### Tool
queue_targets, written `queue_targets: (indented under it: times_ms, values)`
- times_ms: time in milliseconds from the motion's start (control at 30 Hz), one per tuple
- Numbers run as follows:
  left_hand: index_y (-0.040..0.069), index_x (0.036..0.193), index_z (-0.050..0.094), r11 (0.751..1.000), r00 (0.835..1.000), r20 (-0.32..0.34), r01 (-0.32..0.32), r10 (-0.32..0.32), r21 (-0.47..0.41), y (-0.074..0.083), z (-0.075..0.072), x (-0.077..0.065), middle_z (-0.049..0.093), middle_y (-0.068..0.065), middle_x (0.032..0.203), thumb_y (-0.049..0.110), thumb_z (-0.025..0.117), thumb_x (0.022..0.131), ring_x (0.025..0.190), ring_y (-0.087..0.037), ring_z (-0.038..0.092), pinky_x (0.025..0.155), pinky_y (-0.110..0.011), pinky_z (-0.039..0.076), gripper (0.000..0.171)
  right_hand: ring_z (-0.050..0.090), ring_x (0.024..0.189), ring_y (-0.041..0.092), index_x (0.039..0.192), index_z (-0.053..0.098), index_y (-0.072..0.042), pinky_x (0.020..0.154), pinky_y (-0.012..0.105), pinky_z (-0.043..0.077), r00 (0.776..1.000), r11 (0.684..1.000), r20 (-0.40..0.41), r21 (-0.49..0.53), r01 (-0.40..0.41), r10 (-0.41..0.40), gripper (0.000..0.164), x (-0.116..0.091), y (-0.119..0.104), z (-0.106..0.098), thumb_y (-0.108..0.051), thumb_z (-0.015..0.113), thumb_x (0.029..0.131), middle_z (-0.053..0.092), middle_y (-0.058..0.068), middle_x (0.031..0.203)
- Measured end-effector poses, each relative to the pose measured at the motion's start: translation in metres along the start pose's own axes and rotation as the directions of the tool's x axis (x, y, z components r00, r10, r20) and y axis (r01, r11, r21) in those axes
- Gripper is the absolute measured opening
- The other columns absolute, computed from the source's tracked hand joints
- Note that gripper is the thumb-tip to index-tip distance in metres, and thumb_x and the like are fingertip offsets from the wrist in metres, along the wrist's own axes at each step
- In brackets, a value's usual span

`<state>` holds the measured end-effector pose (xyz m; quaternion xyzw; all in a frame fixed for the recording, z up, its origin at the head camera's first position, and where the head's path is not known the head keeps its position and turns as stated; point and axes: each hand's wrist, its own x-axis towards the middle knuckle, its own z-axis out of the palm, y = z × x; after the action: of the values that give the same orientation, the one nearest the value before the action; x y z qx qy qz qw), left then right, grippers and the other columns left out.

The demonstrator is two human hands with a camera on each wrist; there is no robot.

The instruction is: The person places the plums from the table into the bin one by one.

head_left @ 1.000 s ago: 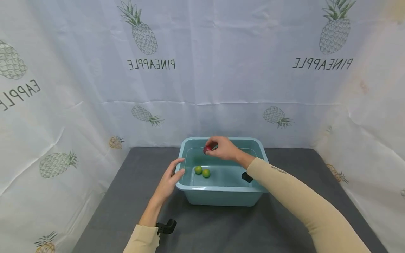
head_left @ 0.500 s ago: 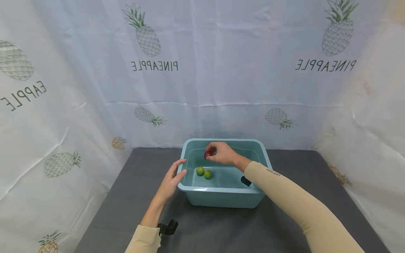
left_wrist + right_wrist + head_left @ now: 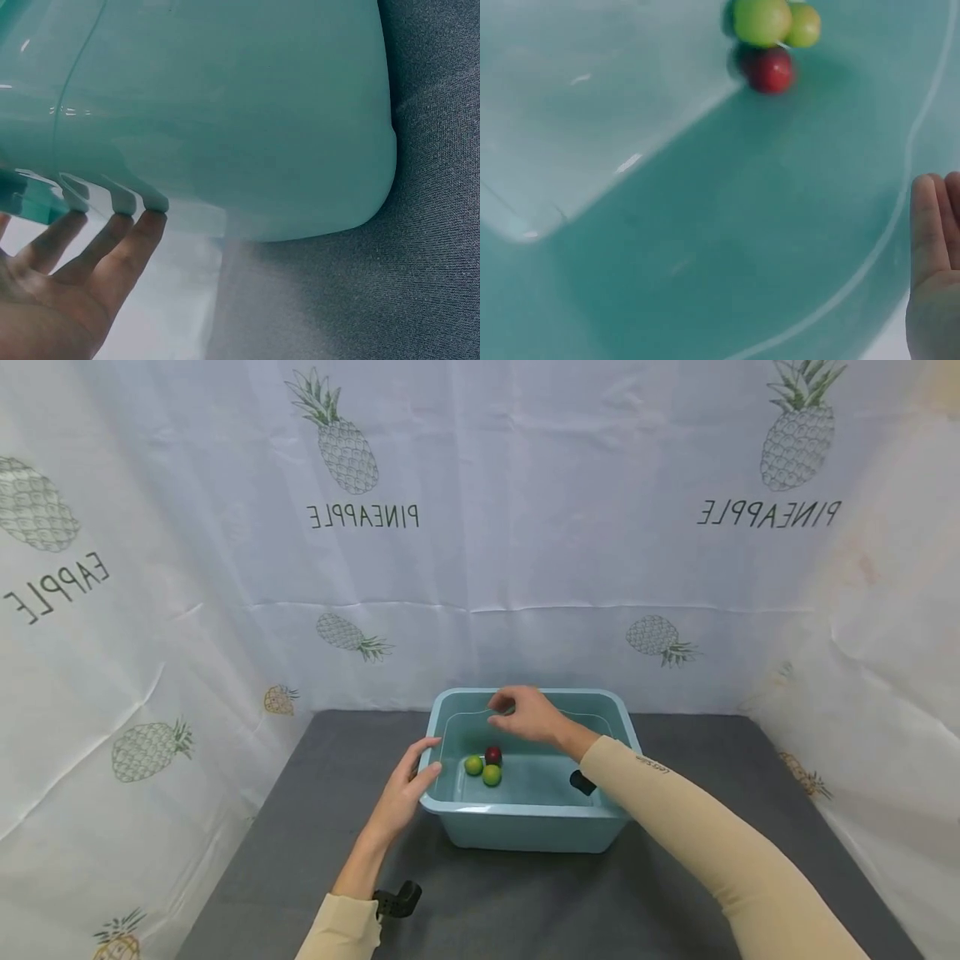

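Note:
A light blue-green plastic basin [image 3: 525,832] stands on the dark table. On its floor a small dark red round fruit [image 3: 493,756] lies against two small round green fruits [image 3: 473,765], grouped toward the left. My right hand [image 3: 531,717] hovers above them, inside the basin's opening, with nothing between its loosely bent fingers. The right wrist view catches only part of that hand [image 3: 937,255], at the right edge. My left hand [image 3: 397,793] rests at the basin's left side, thumb and index finger over the rim. Its other fingertips [image 3: 154,217] touch the outer wall.
White cloth [image 3: 555,552] printed with pineapples and mirrored lettering hangs behind and on both sides. Dark grey fabric [image 3: 480,902] covers the tabletop. A black device [image 3: 399,900] is strapped to the left wrist, and another black piece [image 3: 582,782] shows under the right forearm.
My right hand has let go of the red fruit, which dropped to the basin floor beside the green ones. The hand has risen slightly. My left hand has stayed at the rim.

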<state>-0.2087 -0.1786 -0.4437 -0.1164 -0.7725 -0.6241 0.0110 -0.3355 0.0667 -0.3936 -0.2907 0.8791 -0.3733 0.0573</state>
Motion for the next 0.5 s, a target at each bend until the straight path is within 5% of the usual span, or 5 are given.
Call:
queue_targets:
  times_ms: [167,500]
  values:
    - [0.007,0.143,0.036,1.0,1.0,0.02,-0.001,0.001,-0.005,0.019,0.002,-0.005,0.02,-0.015,0.155,0.022,0.048,0.101,0.144,-0.031,0.013,0.106,-0.059,0.021,0.046,0.058,0.099,0.015,0.111,0.064,-0.009,0.083,0.034,0.048,0.999,1.0,-0.034,0.001,0.019,-0.019,0.024,-0.007,-0.012,-0.017,-0.024,0.064,0.091,0.062,0.0,0.106]
    - [0.02,0.143,0.038,1.0,1.0,0.001,0.008,-0.008,0.011,-0.004,-0.002,0.0,0.02,-0.004,0.156,0.033,0.049,0.1,0.145,-0.023,0.011,0.108,-0.058,0.018,0.046,0.058,0.094,0.014,0.105,0.066,-0.011,0.084,0.033,0.048,0.991,0.992,-0.09,0.078,0.102,-0.095,0.017,-0.022,-0.044,-0.051,-0.023,0.061,0.094,0.063,-0.001,0.101]
